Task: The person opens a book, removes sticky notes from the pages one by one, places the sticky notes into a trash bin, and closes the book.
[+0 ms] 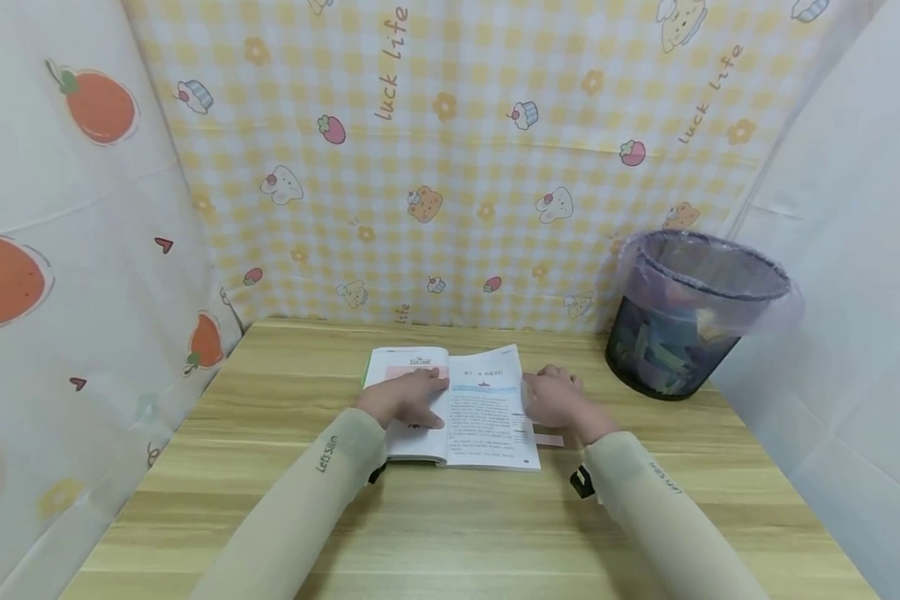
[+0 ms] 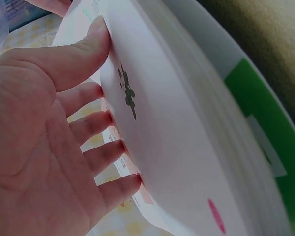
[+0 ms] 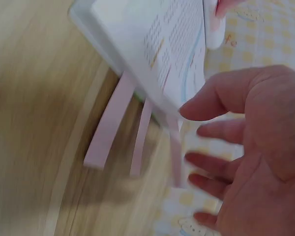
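An open book lies on the wooden table, its right page printed with dense text and a blue band. Across the left page rests my left hand, thumb toward the spine. The left wrist view shows its spread fingertips touching the paper. At the book's right edge is my right hand, fingers loosely bent and apart. Its thumb is at the page edge in the right wrist view; contact is hard to tell. Several pale pink paper strips stick out from between the pages.
A dark bin with a purple liner and scraps inside stands at the table's back right. Patterned curtains hang behind and at both sides. The wooden tabletop extends in front of the book.
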`<state>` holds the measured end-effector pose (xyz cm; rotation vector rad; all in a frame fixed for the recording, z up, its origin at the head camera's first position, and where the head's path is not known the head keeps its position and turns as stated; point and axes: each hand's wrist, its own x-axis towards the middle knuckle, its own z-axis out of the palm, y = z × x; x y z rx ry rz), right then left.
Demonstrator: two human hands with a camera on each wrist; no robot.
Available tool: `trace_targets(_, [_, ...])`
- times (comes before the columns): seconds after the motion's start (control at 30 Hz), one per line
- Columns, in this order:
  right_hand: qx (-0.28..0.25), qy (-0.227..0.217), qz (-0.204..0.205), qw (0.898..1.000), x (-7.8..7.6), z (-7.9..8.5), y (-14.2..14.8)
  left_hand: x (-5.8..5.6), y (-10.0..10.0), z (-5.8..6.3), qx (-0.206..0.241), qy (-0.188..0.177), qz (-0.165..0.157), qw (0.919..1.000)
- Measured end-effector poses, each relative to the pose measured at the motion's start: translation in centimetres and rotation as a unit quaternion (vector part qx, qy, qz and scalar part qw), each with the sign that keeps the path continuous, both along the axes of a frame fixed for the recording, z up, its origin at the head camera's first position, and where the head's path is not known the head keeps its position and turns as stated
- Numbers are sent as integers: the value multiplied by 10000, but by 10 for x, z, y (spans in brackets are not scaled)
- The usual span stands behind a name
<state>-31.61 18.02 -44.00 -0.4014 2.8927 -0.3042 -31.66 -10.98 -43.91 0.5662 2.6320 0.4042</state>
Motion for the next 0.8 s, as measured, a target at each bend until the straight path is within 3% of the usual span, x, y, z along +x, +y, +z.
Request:
trace_targets(0.13, [-165, 165, 172, 9996, -1, 1, 8, -2, -1, -1, 10, 23, -5, 10000])
trace_targets(0.33, [-161, 98, 232, 9996, -7, -10, 11, 0, 0, 0, 28, -8, -2, 10000])
trace_targets(0.53, [-256, -23, 207, 9995, -10, -19, 11, 0, 0, 0, 21, 17, 1, 10000])
trace_targets(0.8, [-720, -157, -34, 9973, -9, -20, 7, 0, -1, -1, 82, 4, -3, 10000])
